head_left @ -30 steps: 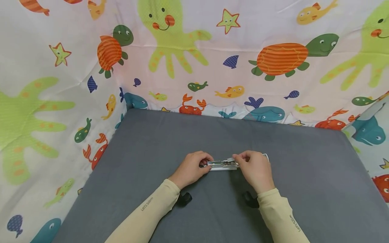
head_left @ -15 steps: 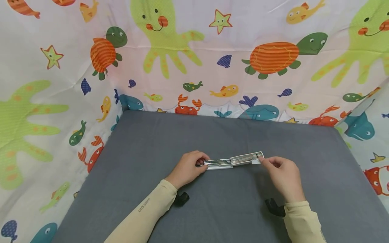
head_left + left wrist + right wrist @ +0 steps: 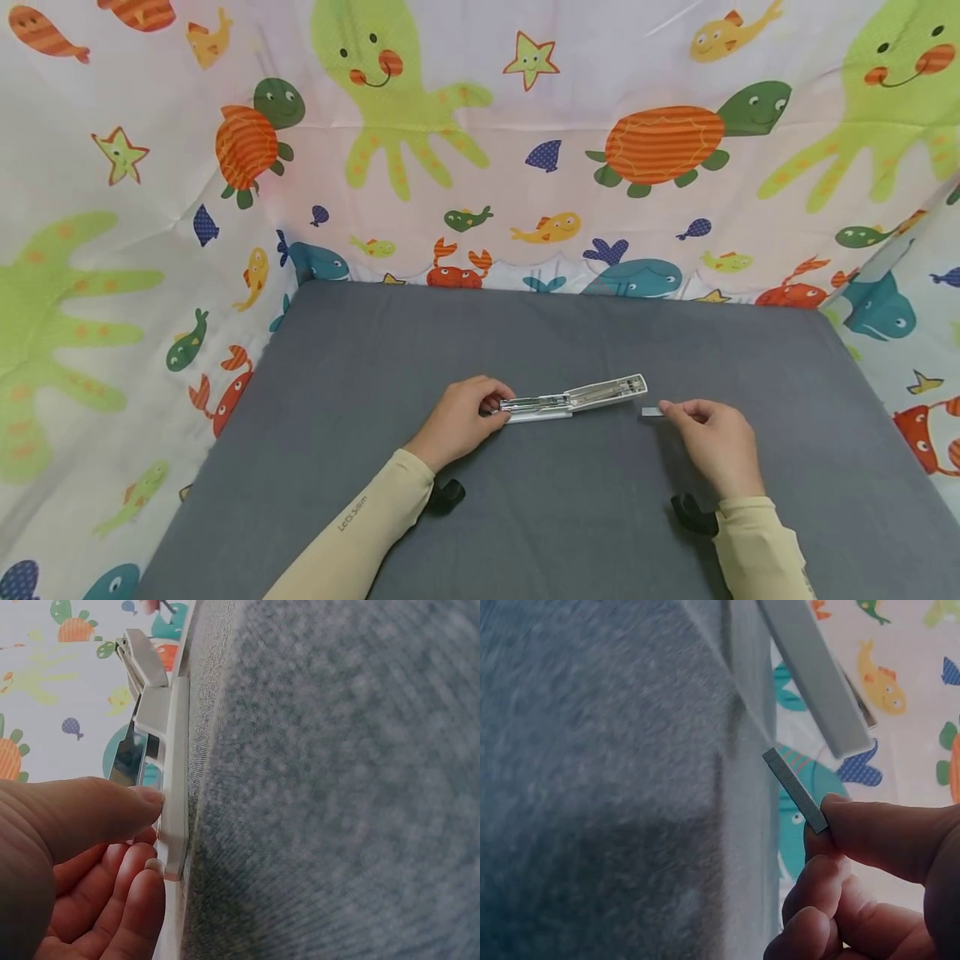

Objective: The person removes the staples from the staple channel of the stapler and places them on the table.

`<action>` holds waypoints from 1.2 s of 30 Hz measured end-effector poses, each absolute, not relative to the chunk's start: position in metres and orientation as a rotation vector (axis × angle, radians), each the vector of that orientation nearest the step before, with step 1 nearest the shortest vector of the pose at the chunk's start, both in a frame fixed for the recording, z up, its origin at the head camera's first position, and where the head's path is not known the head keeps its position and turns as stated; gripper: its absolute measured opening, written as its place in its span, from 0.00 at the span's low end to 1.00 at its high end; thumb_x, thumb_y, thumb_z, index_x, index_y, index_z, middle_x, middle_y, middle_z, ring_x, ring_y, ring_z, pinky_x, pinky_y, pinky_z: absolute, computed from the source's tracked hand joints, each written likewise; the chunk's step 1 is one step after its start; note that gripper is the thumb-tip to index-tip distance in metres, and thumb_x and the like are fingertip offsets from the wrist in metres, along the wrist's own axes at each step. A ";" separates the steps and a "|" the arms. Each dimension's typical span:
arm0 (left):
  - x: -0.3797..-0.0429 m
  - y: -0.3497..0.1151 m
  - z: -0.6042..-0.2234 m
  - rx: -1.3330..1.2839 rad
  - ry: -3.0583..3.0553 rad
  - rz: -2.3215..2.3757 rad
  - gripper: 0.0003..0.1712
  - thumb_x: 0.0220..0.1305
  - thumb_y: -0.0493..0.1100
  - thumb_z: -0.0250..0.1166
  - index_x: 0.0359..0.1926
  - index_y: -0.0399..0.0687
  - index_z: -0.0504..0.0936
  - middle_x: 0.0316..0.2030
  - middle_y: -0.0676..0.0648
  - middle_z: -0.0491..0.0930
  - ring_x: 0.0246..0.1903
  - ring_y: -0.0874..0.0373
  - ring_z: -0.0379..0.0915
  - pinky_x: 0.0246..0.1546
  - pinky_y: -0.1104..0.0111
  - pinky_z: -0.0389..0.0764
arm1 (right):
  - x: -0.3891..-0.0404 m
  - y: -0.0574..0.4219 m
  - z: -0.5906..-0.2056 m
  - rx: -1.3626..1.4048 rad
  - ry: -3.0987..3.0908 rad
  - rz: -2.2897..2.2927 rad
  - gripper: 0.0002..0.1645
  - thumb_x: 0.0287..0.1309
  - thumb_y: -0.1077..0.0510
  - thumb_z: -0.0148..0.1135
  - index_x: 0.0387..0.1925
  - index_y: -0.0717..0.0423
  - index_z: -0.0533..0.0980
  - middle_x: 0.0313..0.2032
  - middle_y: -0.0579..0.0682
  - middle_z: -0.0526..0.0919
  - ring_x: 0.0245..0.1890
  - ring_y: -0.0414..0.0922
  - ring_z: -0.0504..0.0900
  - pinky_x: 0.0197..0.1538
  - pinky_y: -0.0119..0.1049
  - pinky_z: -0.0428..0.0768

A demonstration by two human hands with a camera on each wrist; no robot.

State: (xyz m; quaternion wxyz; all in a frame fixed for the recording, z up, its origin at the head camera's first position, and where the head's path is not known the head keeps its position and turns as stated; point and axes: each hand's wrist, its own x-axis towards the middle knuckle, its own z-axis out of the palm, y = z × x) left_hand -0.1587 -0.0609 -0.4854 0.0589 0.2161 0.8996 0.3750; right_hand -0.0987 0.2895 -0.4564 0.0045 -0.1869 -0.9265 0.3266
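A white stapler [image 3: 536, 414] lies on the grey surface, its top cover [image 3: 609, 391] folded far back to the right so that the metal magazine [image 3: 534, 403] shows. My left hand [image 3: 463, 419] grips the base's left end between thumb and fingers. In the left wrist view the thumb [image 3: 112, 814] lies along the stapler's side. My right hand [image 3: 718, 446] pinches a short grey strip of staples [image 3: 795, 790] by one end, between thumb and forefinger. That strip is apart from the stapler, just to the right of the cover's end.
The grey cloth-covered table [image 3: 420, 342] stretches around both hands. A printed curtain [image 3: 450, 125] with sea animals stands along its back and sides. Dark wrist mounts [image 3: 447, 497] sit under both wrists.
My right hand has moved right, away from the magazine, carrying the staple strip past the cover's end. The cover now shows whole. My left hand keeps its hold on the stapler.
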 end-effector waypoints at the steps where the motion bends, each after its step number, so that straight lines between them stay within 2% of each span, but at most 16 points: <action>1: -0.158 -0.061 -0.486 0.654 2.727 1.134 0.12 0.64 0.44 0.71 0.49 0.55 0.86 0.40 0.55 0.81 0.39 0.63 0.77 0.43 0.72 0.80 | -0.099 0.291 -0.458 -0.586 -2.904 1.015 0.30 0.64 0.32 0.60 0.41 0.54 0.88 0.37 0.51 0.86 0.32 0.46 0.74 0.31 0.36 0.68; 14: -0.157 -0.060 -0.490 0.642 2.703 1.165 0.13 0.65 0.45 0.71 0.50 0.56 0.85 0.43 0.54 0.82 0.40 0.63 0.77 0.45 0.71 0.81 | -0.096 0.303 -0.472 -0.663 -2.949 0.960 0.31 0.64 0.32 0.60 0.40 0.55 0.88 0.35 0.52 0.87 0.31 0.46 0.75 0.29 0.36 0.67; 22: -0.160 -0.060 -0.491 0.643 2.721 1.130 0.13 0.64 0.46 0.71 0.50 0.57 0.85 0.43 0.55 0.82 0.40 0.65 0.77 0.45 0.71 0.81 | -0.099 0.304 -0.475 -0.691 -2.955 0.913 0.29 0.64 0.34 0.61 0.38 0.55 0.87 0.41 0.57 0.88 0.37 0.52 0.80 0.32 0.38 0.68; 27: -0.161 -0.060 -0.489 0.641 2.732 1.121 0.12 0.65 0.46 0.71 0.49 0.58 0.85 0.42 0.56 0.82 0.39 0.66 0.76 0.44 0.71 0.80 | -0.099 0.302 -0.473 -0.687 -2.956 0.887 0.27 0.64 0.35 0.62 0.36 0.55 0.87 0.39 0.57 0.88 0.36 0.53 0.80 0.33 0.40 0.68; 33: -0.158 -0.061 -0.486 0.618 2.730 1.122 0.12 0.64 0.46 0.71 0.48 0.58 0.86 0.41 0.56 0.82 0.38 0.66 0.76 0.43 0.72 0.80 | -0.099 0.299 -0.473 -0.650 -2.941 0.814 0.26 0.65 0.37 0.61 0.34 0.55 0.86 0.31 0.53 0.87 0.29 0.50 0.79 0.30 0.39 0.68; 36: -0.159 -0.060 -0.486 0.625 2.725 1.124 0.12 0.64 0.46 0.71 0.49 0.57 0.86 0.42 0.56 0.82 0.39 0.66 0.76 0.43 0.72 0.80 | -0.103 0.296 -0.469 -0.582 -2.910 0.773 0.23 0.66 0.40 0.61 0.37 0.55 0.84 0.30 0.51 0.85 0.28 0.49 0.78 0.29 0.38 0.67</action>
